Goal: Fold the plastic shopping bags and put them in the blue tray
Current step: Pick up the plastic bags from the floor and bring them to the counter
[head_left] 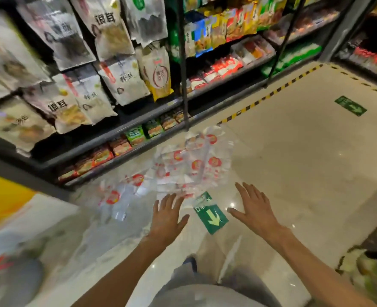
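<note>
Reaching forward over the pale shop floor (294, 173), both bare arms stretch out from the bottom edge of the view. Nearest, at 6 o'clock, a grey-clad knee and a dark shoe tip (191, 263) show between the arms. The left hand (167, 214) is flat, palm down, fingers straight and spread, grasping nothing; its fingertips reach the near edge of the plastic shopping bags (192, 165), though blur makes it unclear whether they actually touch. The right hand (254, 207), at about 4 o'clock from those bags, is likewise released, fingers splayed and holding nothing, hovering apart from the plastic.

Between the two hands a green arrow sign (212, 216) is stuck to the floor, its top end hidden under the bags. The bags themselves lie in a crumpled, clear heap with red round logos near the middle of the view, at 12 o'clock from the left hand. A second loose bag (118, 198) of the same print sits at 9 o'clock from the left hand.

Farther off, black-and-yellow hazard tape (269, 94) runs along the floor toward 1 o'clock, and another green floor sign (350, 105) lies at 2 o'clock. Shelves (138, 131) stocked with packaged food fill the far side from 9 to 1 o'clock.
</note>
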